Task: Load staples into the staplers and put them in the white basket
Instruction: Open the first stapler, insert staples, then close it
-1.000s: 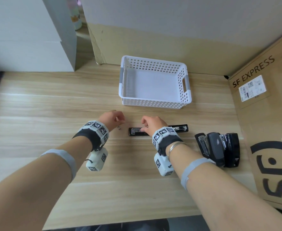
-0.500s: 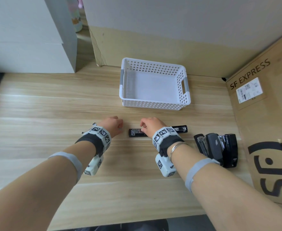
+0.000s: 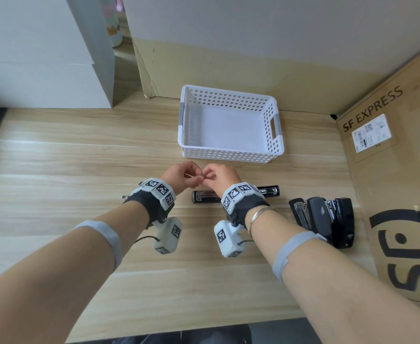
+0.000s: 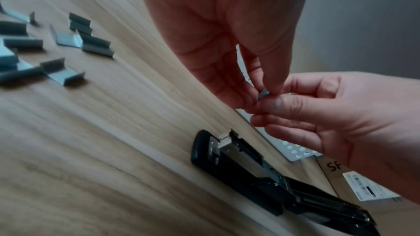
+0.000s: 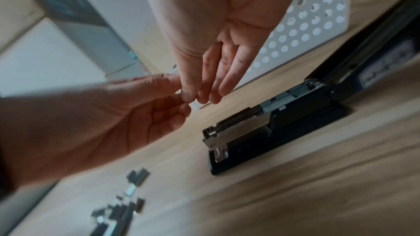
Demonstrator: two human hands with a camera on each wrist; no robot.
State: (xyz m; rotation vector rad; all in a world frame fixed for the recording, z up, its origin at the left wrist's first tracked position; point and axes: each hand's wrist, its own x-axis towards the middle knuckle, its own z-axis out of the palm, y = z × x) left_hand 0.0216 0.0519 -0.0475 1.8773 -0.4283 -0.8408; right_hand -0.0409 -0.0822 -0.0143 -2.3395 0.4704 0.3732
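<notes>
A black stapler point(image 3: 205, 196) lies opened flat on the wooden table, its metal staple channel point(image 4: 225, 143) facing up. Above it, in front of the white basket point(image 3: 231, 155), my two hands meet. My left hand point(image 3: 196, 180) and right hand point(image 3: 207, 176) both pinch one short strip of staples point(image 4: 263, 94) between thumb and fingertips. The strip is barely visible in the head view. The basket holds nothing. In the right wrist view the stapler point(image 5: 272, 125) lies below and right of the fingertips.
Several loose staple strips point(image 4: 75, 42) lie on the table to the left of the stapler, also seen as a pile of staples point(image 5: 127, 202). Three more black staplers point(image 3: 325, 219) stand at the right beside a cardboard box point(image 3: 390, 170). White boxes point(image 3: 42, 58) stand at the back left.
The right hand let go of the open stapler and rose. The left hand lifted from the table and moved right. They now meet over the stapler with a staple strip pinched between them.
</notes>
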